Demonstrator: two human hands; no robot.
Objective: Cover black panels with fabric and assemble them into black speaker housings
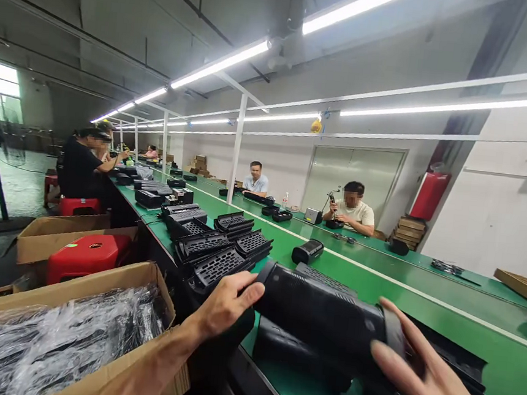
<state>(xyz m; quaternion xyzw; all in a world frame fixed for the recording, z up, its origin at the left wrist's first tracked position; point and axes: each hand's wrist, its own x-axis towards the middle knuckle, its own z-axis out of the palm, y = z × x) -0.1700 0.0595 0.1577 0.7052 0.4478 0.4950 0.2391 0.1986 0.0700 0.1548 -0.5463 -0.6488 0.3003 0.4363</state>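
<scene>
Between my two hands is a long black plastic housing point(318, 307), rounded along its length and held above the green bench. My left hand point(229, 302) grips its left end with thumb and fingers. At the right end, my right hand point(420, 359) is wrapped round the end cap. Beneath the held piece another black housing point(296, 354) lies on the bench, partly hidden. Black perforated shells point(223, 268) are piled to the left of it. Behind the housing, a further perforated shell point(325, 278) shows in part.
A cardboard box point(163, 287) of plastic-wrapped parts stands at lower left, near a red stool point(87, 259). The green conveyor belt point(283, 236) runs along the bench, with a short black unit point(307, 250) on it. Across sit co-workers point(354, 214); another person point(84, 166) sits farther left.
</scene>
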